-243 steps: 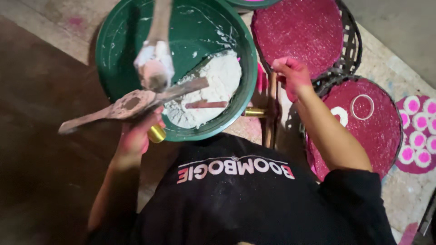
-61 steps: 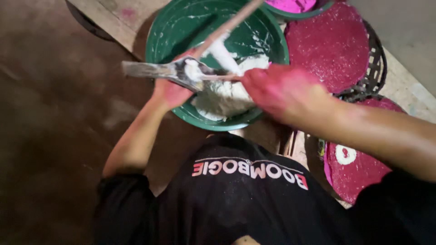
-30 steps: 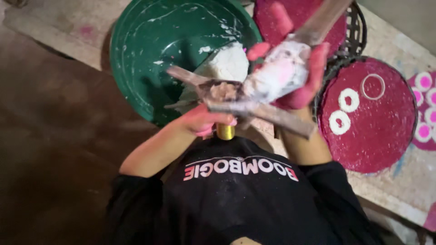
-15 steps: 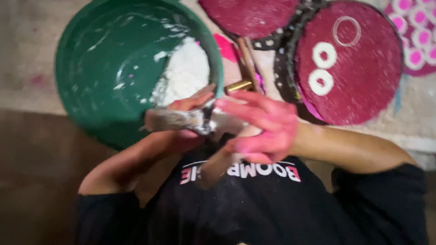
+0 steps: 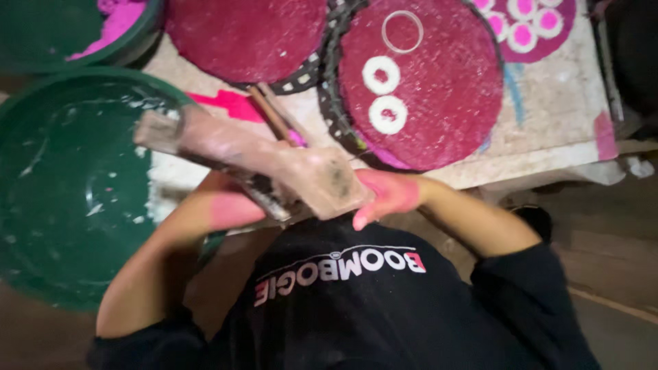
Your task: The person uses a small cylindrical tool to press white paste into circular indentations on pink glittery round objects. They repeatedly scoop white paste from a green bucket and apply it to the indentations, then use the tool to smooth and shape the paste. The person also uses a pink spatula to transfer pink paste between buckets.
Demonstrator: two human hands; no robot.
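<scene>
Hands meet at chest height in the head view. The right hand (image 5: 384, 195), stained pink, has its fingers curled onto the end of a powder-caked wooden tool (image 5: 253, 161). The left hand (image 5: 236, 205) lies under that tool, mostly hidden, so its grip cannot be told. The tool slants up-left over the rim of a green basin (image 5: 62, 226) holding white powder (image 5: 164, 181). Beyond it lie magenta discs (image 5: 445, 89) bearing white rings (image 5: 388, 114).
</scene>
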